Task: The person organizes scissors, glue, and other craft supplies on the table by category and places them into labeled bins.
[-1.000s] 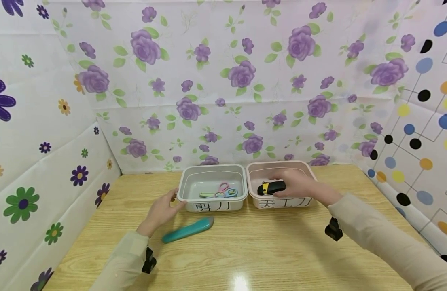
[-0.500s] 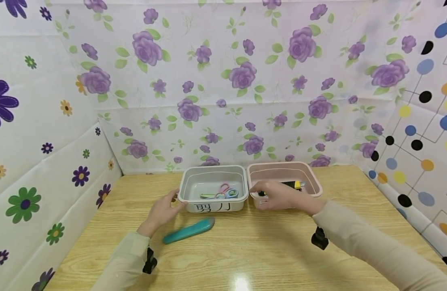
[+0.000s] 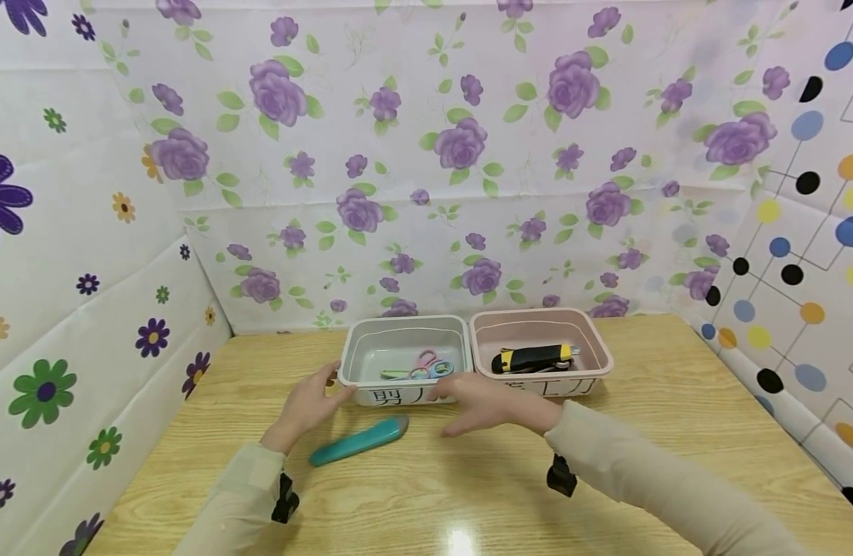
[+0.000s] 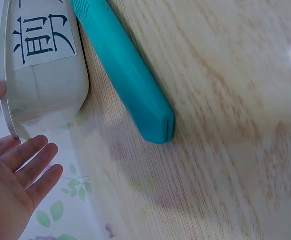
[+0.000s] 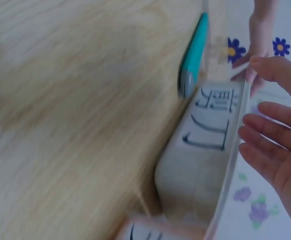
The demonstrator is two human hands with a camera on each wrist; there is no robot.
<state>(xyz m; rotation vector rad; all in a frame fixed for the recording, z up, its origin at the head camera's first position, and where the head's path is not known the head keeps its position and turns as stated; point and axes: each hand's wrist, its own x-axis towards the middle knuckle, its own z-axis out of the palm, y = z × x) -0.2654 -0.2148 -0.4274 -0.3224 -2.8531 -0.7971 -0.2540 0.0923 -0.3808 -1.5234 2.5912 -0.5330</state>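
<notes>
My left hand (image 3: pixel 306 408) rests at the left front corner of the grey-white bin (image 3: pixel 370 347), thumb at its rim and fingers loosely extended. In that bin lie several scissors (image 3: pixel 429 366) with pink and blue handles. My right hand (image 3: pixel 483 400) holds nothing and hovers before the bins' meeting point, its fingers spread. In the pink bin (image 3: pixel 600 357) lies a black and yellow utility knife (image 3: pixel 533 358), with other dark items partly hidden under it. On the table in front of the grey-white bin lies a teal utility knife (image 3: pixel 360 440), one end grey.
Both bins stand side by side at the back of the wooden table (image 3: pixel 398 502), with labels of black characters (image 4: pixel 40 35) on their fronts. Behind rises a flowered cloth wall (image 3: pixel 412 255). Patterned sheets close off the left and right sides.
My right hand has let go of the black and yellow utility knife in the pink bin. It has moved left and toward me, out of the bin. My left hand has stayed put.
</notes>
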